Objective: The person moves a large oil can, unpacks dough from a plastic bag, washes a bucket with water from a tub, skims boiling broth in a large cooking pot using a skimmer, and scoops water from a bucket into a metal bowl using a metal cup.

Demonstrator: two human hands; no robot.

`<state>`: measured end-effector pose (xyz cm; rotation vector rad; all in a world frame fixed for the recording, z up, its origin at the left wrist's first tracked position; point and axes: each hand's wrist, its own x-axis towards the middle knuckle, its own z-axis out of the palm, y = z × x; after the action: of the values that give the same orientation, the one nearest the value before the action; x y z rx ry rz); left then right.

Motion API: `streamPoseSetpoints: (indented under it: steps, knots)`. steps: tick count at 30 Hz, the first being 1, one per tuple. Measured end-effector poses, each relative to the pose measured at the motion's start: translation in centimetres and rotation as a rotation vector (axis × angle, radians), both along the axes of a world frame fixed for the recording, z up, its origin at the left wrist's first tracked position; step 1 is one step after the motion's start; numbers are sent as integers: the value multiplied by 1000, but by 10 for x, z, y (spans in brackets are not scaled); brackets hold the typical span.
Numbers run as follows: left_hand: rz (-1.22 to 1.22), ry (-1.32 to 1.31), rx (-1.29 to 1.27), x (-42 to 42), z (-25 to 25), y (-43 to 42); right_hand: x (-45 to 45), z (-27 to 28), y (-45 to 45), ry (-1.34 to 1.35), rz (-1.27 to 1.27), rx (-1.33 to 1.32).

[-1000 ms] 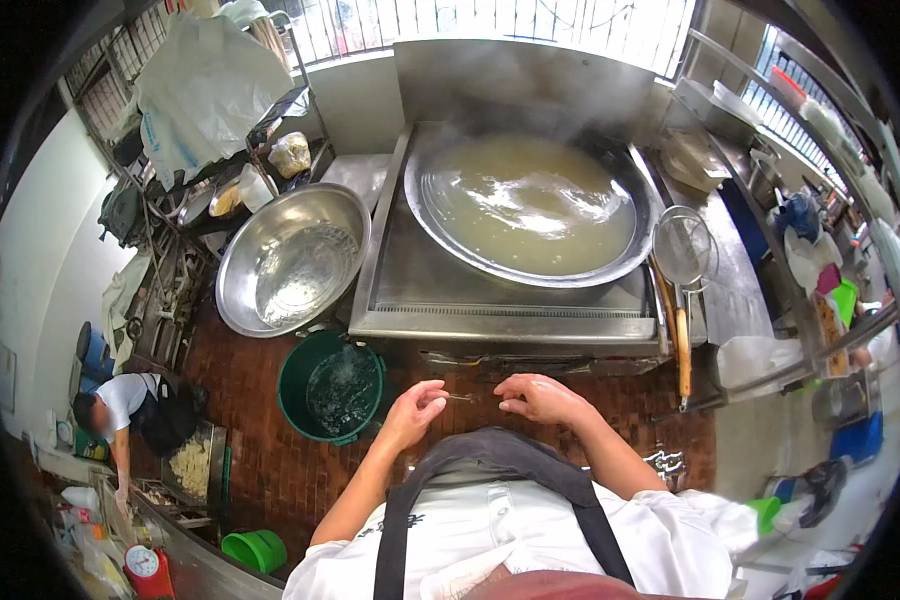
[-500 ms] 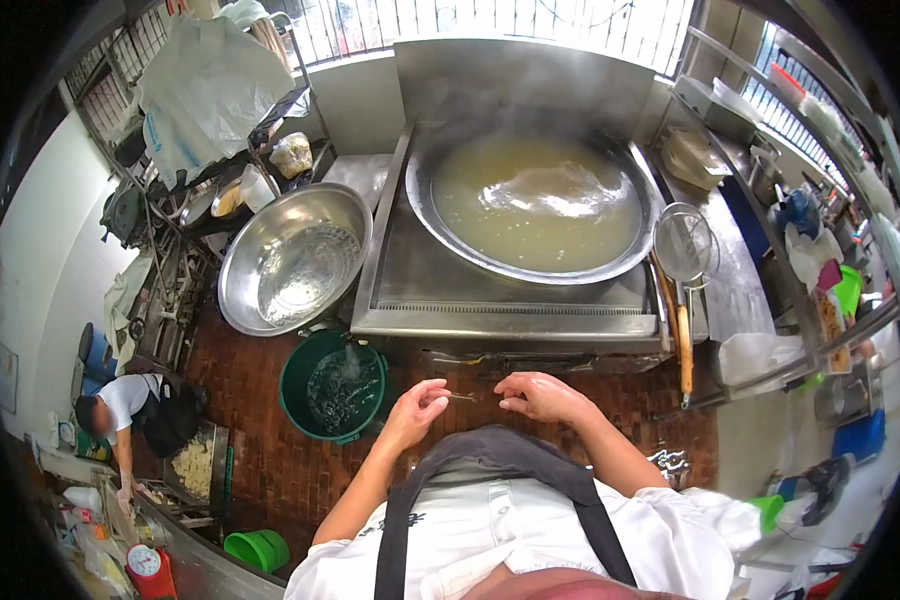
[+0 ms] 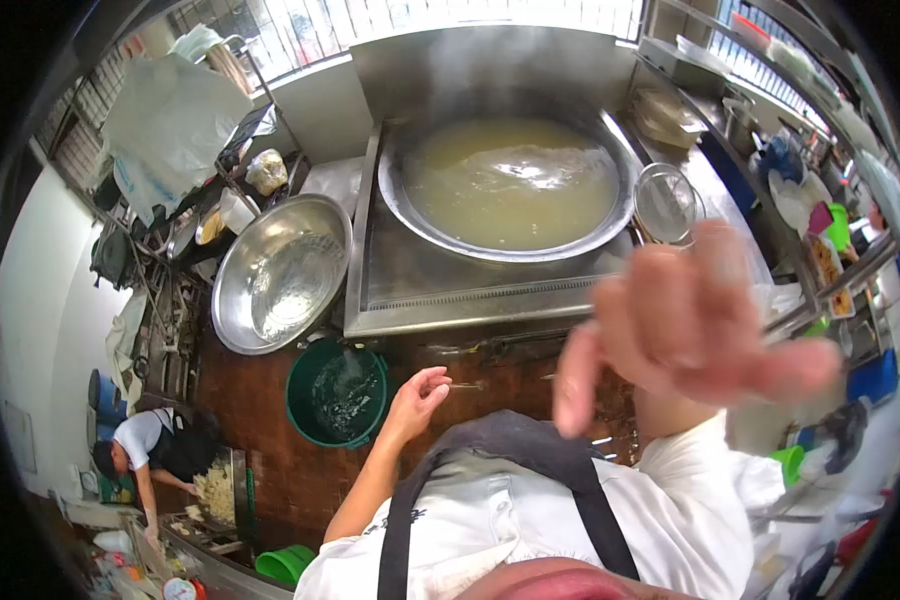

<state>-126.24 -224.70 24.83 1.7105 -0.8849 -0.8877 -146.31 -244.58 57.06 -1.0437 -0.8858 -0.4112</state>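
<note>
My left hand (image 3: 415,404) is held in front of the apron (image 3: 510,432), its thumb and fingers closed together. A thin, pale sliver (image 3: 466,386) shows at its fingertips, too small to name. Up close to the camera, my right hand (image 3: 675,325) is raised and blurred, with its fingers apart and partly bent. Nothing shows in it. Behind it, the handles of the round mesh strainer (image 3: 667,200) are mostly hidden. The green tub (image 3: 298,392), with water running into it, stands on the floor left of my left hand.
A wide wok (image 3: 388,190) of cloudy, steaming liquid sits in the steel stove (image 3: 450,312). Beside it on the left is a large steel basin (image 3: 232,308). A co-worker (image 3: 150,440) bends over a tray of pale pieces (image 3: 215,490). Shelves (image 3: 850,275) line the right side.
My right hand has risen from near my waist, up and rightward toward the camera. My left hand has stayed nearly in place. The view has shifted slightly, and the co-worker's arms have moved.
</note>
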Motion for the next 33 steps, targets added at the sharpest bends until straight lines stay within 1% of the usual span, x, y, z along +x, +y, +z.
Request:
streamPoseSetpoints:
  steps: [2,3,4,5,6,8,10,14,16,19,22,25,26,28,29,30,33]
  knots:
    - [-40,-142,15,-6,21,-5,-12,27,10,-64,73,-64]
    - [-56,-211,21,-7,28,-5,-11,29,16,-98,103,-58]
    - [15,108,2,-2,9,-8,-10,32,22,-130,134,-52]
    - [17,82,5,2,-7,-4,-12,32,27,-116,118,-35]
    - [21,57,10,-1,-1,-4,-13,33,32,-101,103,-17]
    - [19,7,27,-2,5,0,-41,40,38,52,-24,0]
    - [27,18,27,0,2,2,-46,41,37,141,-69,-7]
    - [46,32,51,3,0,4,-39,41,30,183,0,-54]
    - [46,25,33,4,-3,2,-41,41,28,249,12,-60]
    - [51,44,20,4,-9,2,-48,55,26,360,44,-99]
    - [45,29,40,5,-10,1,-40,65,19,361,110,-175]
    - [44,35,31,7,-12,1,-43,59,25,352,32,-85]
    - [37,40,38,10,-17,1,-46,56,32,336,-32,-25]
    - [26,90,26,13,-27,0,-49,52,43,339,-119,82]
    - [23,118,20,16,-31,1,-50,50,43,337,-123,97]
    - [9,274,-31,18,-29,3,-48,49,41,328,-104,95]
    - [37,51,41,16,-38,-2,-41,47,31,292,-25,70]
